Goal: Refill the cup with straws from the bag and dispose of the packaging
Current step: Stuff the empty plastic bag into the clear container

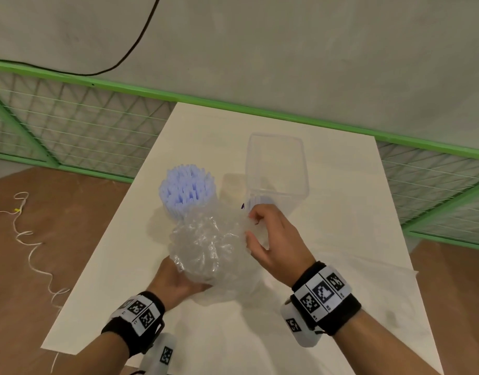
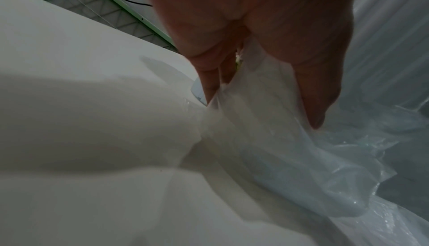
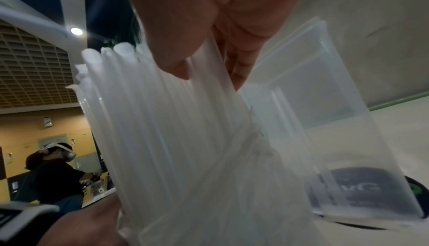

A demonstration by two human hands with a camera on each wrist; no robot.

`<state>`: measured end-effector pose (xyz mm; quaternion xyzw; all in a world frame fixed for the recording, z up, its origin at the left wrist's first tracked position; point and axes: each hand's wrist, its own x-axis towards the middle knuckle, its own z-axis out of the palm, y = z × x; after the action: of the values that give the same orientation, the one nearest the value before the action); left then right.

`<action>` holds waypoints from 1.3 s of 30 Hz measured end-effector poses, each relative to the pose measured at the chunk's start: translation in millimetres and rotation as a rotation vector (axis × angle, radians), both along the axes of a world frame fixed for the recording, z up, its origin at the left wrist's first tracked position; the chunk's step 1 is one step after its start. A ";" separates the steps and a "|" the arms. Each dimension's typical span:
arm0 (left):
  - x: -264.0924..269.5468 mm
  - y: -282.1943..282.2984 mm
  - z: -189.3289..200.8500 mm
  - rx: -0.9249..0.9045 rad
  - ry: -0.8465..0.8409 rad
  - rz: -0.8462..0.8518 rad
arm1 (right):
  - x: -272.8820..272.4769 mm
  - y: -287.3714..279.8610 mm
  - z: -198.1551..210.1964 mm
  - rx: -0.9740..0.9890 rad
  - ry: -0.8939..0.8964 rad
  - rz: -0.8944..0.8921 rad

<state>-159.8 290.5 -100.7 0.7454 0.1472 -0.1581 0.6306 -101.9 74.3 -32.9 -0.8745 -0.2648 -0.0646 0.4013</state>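
A bundle of pale straws (image 1: 186,189) stands on the white table (image 1: 341,217), its tops sticking out of a clear plastic bag (image 1: 205,247) crumpled down around its lower part. My left hand (image 1: 176,280) grips the bag from below; in the left wrist view the left hand (image 2: 262,103) pinches the film (image 2: 267,143). On the bag's right side my right hand (image 1: 256,226) pinches the film. The right wrist view shows the right hand (image 3: 207,77) over the straws (image 3: 162,130). An empty clear rectangular cup (image 1: 276,169) stands just behind my right hand, and its wall (image 3: 325,130) fills the right wrist view.
A green wire-mesh fence (image 1: 70,125) borders the table's far and right sides. A black cable (image 1: 141,31) hangs on the wall and a white cord (image 1: 30,239) lies on the brown floor at the left. Another person (image 3: 53,173) wearing a headset is far behind.
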 end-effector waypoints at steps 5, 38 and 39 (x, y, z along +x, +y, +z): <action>0.8 5.4 -5.8 0.002 -0.013 -0.014 | 4.0 12.1 5.5 -0.005 -0.019 -0.048; 18.5 23.1 -51.0 0.166 -0.058 -0.106 | 126.1 -30.6 212.7 0.495 -0.504 -0.294; 18.2 23.2 -51.3 0.168 -0.060 -0.120 | 140.0 -29.0 205.1 0.457 -0.484 -0.296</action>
<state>-141.6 313.7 -152.0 0.8075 0.0963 -0.1603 0.5595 38.1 45.3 172.3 -0.7506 -0.2014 -0.3844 0.4983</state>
